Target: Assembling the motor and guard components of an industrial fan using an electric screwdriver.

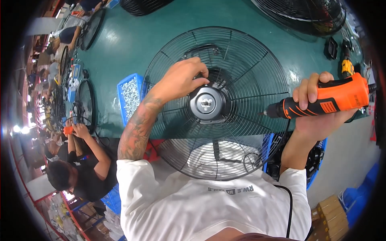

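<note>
A: Head view, what should you be worrying about here?

B: The wire fan guard (257, 96) lies on the green table (116, 36) in front of you and sticks out past the near edge, so I'd guess a hard push on that side could tip it. Also, if your orange power screwdriver (337, 98) comes in at a slant, it could slip, scratch the black motor housing (207, 104) at the guard's middle or nick your fingers

A: And how are your hands?

B: Your left hand (181, 78) reaches in over the guard, fingers curled down right by the housing's far side; can't tell if they pinch anything. Your right hand (315, 126) is wrapped round the screwdriver, off to the right, bit aimed left, well apart from the housing
</note>
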A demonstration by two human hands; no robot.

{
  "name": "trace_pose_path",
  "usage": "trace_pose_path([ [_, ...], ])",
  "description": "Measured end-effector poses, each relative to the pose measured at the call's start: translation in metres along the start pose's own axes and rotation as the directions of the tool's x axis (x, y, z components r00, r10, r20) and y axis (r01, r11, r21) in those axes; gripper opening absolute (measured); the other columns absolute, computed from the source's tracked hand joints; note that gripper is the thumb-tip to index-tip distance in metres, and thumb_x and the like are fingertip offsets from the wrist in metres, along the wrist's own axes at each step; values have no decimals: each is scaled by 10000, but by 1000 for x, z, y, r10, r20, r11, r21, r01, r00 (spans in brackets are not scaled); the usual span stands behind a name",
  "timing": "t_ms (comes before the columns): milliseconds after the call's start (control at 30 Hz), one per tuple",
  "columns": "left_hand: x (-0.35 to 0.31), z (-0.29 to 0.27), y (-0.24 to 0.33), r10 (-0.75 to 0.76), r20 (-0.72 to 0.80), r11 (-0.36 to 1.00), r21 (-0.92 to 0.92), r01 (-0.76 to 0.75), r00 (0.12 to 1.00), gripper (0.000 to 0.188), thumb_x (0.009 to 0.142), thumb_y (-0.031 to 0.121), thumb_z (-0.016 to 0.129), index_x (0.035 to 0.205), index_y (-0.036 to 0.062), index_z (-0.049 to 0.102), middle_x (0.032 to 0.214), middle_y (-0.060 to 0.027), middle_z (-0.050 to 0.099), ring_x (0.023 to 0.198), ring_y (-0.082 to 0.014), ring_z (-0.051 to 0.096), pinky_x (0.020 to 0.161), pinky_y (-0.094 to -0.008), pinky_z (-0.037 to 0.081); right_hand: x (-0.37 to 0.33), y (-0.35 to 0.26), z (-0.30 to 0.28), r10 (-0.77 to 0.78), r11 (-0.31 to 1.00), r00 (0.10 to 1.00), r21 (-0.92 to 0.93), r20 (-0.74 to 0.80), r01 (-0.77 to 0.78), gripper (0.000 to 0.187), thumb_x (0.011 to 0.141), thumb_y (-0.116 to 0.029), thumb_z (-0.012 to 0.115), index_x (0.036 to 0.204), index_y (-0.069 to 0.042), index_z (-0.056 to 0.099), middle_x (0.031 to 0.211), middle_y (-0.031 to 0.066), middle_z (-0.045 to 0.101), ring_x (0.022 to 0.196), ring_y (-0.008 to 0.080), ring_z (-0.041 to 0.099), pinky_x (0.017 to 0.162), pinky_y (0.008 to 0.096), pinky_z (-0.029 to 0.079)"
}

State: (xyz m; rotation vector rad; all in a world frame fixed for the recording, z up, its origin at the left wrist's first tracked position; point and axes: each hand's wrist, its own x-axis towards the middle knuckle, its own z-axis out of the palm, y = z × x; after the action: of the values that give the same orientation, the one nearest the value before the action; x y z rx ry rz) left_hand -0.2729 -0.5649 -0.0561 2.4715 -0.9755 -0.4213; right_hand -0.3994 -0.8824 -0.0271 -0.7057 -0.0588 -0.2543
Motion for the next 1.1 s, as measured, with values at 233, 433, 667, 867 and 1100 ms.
trace_pose_path([
  [233, 0, -4, -13, 99, -56, 987, -123, -105, 993, 157, 840, 178, 780, 873, 43, 707, 839, -73, 621, 753, -234, 574, 689, -366, 469, -6, 1, 3, -34, 995, 999, -94, 2, 34, 947, 922, -859, 245, 1168, -15, 597, 747, 94, 569, 585, 204, 541, 619, 363, 462],
  [433, -35, -75, -44, -304, -239, 916, -338, 214, 922, 148, 885, 153, 742, 960, 26, 747, 793, 69, 611, 710, -27, 492, 638, -214, 425, -8, -5, 10, -47, 991, 997, -122, 58, 53, 918, 914, -857, 305, 1186, -25, 583, 771, 76, 541, 600, 193, 526, 637, 362, 455],
  [667, -78, -97, -71, -357, -519, 933, -164, 319, 777, 285, 960, 138, 625, 1176, -33, 702, 760, 5, 601, 705, -78, 511, 667, -253, 452, -9, -5, 29, -91, 991, 981, -79, 174, 106, 912, 881, -863, 387, 1257, -49, 556, 820, 85, 537, 625, 196, 521, 625, 354, 434],
  [867, -106, -51, 38, -261, -333, 925, -355, 136, 906, 305, 956, 49, 620, 1251, -28, 627, 757, -58, 634, 661, -144, 574, 658, -293, 482, -4, -9, 62, -152, 988, 928, 15, 340, 157, 798, 882, -774, 530, 1308, -100, 539, 859, 82, 544, 636, 186, 519, 608, 340, 423],
  [1100, -118, 9, 83, 5, -269, 893, -433, -125, 963, 230, 927, 71, 712, 1142, 22, 647, 849, -132, 725, 672, -232, 706, 582, -341, 521, -10, -3, 121, -144, 986, 786, 23, 601, 163, 552, 941, -578, 613, 1207, -100, 541, 822, 25, 535, 623, 136, 537, 622, 313, 471],
])
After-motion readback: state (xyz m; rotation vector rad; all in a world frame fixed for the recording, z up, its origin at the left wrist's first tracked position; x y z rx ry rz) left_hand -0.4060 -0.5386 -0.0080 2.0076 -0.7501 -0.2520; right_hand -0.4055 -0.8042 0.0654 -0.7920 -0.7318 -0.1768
